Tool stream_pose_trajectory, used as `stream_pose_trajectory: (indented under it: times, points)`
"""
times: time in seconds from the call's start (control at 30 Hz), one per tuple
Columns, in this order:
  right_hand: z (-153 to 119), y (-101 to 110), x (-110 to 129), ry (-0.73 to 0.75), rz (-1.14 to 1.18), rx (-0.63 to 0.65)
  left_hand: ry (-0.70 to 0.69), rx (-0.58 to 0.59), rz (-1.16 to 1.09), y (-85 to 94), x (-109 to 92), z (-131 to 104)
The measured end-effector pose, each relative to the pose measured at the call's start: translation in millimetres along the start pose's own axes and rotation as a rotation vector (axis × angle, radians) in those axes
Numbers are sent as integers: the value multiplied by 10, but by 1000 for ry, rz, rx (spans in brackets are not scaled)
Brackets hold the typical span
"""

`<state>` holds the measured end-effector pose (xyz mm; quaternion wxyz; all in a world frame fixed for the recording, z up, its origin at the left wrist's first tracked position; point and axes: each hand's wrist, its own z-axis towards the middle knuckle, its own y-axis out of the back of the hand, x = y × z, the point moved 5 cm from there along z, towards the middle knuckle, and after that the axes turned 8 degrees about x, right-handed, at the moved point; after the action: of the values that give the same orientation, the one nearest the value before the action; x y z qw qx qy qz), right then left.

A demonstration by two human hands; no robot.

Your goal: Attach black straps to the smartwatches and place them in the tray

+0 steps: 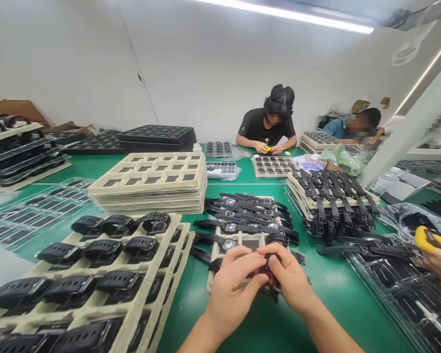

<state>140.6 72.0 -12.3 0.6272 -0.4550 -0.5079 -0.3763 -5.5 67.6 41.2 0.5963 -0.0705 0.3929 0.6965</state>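
Note:
My left hand and my right hand meet at the middle of the view, fingers closed round a black smartwatch. Most of that watch is hidden behind the fingers. Just beyond them, a cream moulded tray lies partly covered by my hands. Several black-strapped smartwatches rest across it with straps laid out flat, some showing round sensors on their backs. At the left, stacked cream trays hold rows of looped black watches.
A stack of cream trays stands behind. To the right are piled trays of watches and clear plastic trays, where another person's hand holds something yellow. Two people sit across the green table.

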Motion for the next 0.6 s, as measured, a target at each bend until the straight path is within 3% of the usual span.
stream_pose_trajectory:
  times: [0.17,0.27,0.4,0.6]
  points:
    - [46,15,49,-73,54,12,-261,-101,309,-4,-55,-79]
    - [52,15,70,-72,51,-43,-383,-91,521,-62,-69,-167]
    - [82,10,119,-69,44,-131,-408,3,651,-104,-18,-181]
    - [123,1,171,-28,-33,-220,-487,64,632,-67,63,-191]
